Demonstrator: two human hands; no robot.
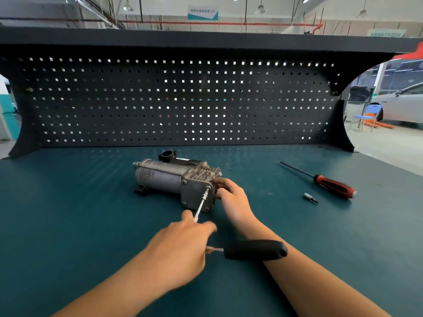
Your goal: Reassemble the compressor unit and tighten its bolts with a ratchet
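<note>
The compressor lies on its side a little back from the middle of the teal worktop. Its grey cylinder points toward the left edge and its square end plate faces the front edge. Behind it a dark pegboard rises along the back edge.

In front of the compressor, the left hand is curled around the head of the ratchet, with the thumb and forefinger reaching up beside a thin extension bar. The hand is somewhat blurred, so its exact finger placement is hard to read. The bar slants up from the hand to a bolt at the upper right corner of the end plate. The ratchet's black handle sticks out to the right, crossing above the right forearm.

The right hand grips the compressor's right end, fingers bent against the housing just below the finned block.

Further right, well apart from the hands, a small bit lies on the worktop. Just beyond it is a screwdriver with a red and black handle, its shaft pointing toward the back edge.
</note>
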